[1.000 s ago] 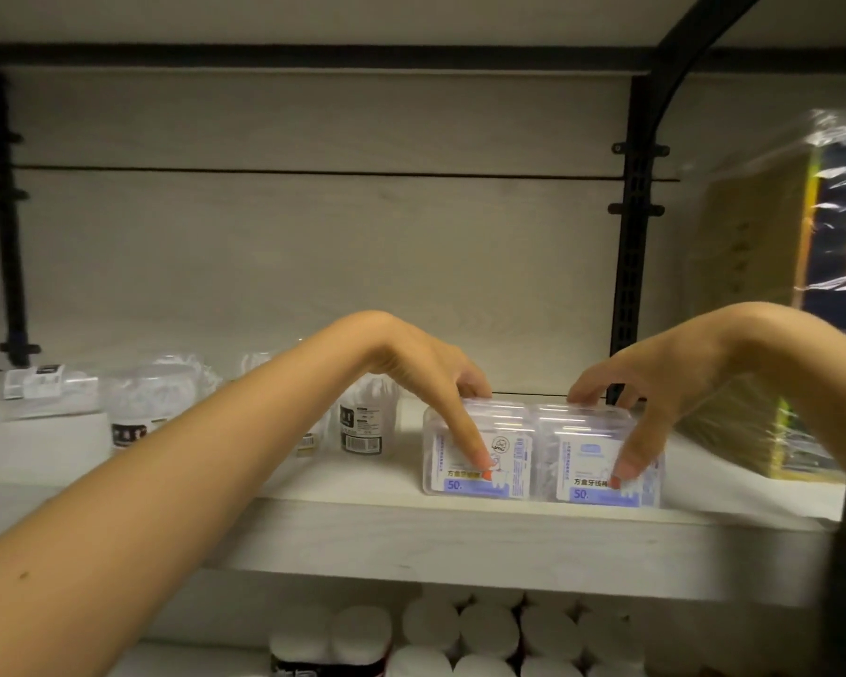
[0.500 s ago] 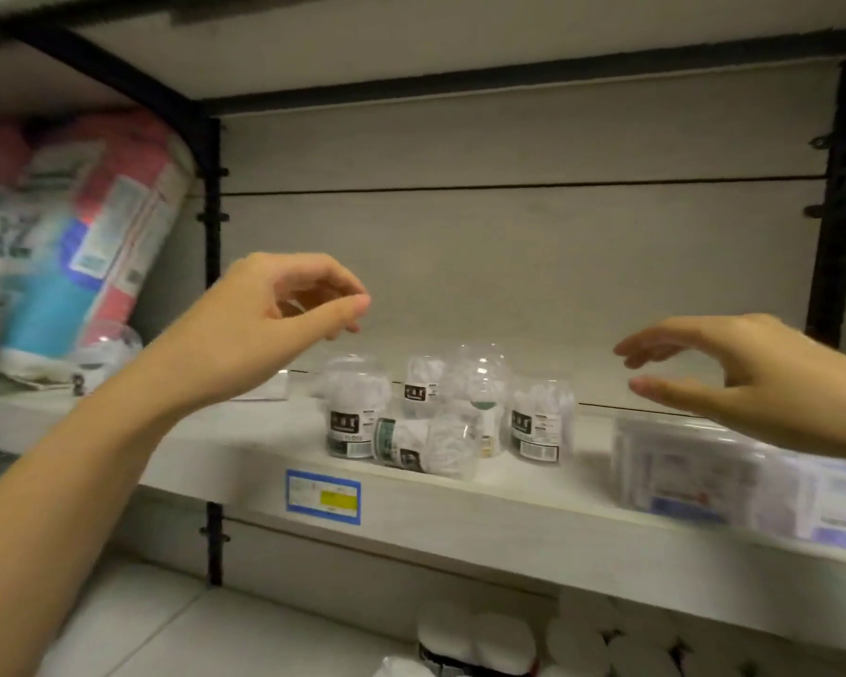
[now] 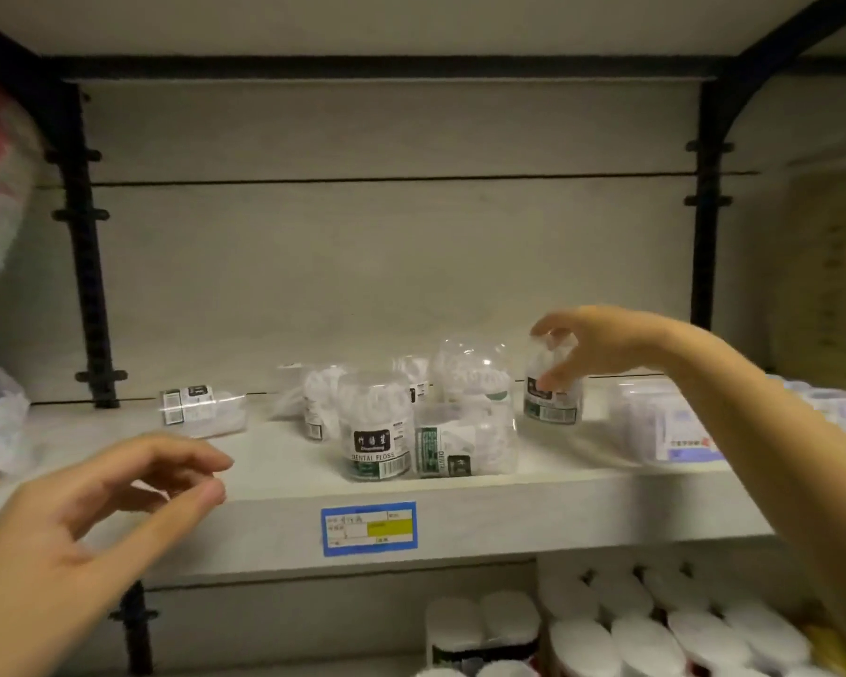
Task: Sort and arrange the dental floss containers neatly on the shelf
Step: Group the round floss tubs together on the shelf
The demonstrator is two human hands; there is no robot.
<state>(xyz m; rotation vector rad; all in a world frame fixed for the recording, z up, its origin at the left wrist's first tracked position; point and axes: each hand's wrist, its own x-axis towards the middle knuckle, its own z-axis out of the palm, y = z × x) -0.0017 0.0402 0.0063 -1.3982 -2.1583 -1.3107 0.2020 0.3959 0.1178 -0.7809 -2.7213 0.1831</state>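
Right hand (image 3: 601, 344) has reached clear domed tub (image 3: 555, 405), grip pinching it; left hand (image 3: 94, 505) spread.

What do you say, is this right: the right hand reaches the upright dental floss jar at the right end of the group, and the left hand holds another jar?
Not quite. The head view shows the left hand holding nothing, its fingers loosely curled in front of the shelf edge. The right hand does reach the upright dental floss jar at the right end of the group.
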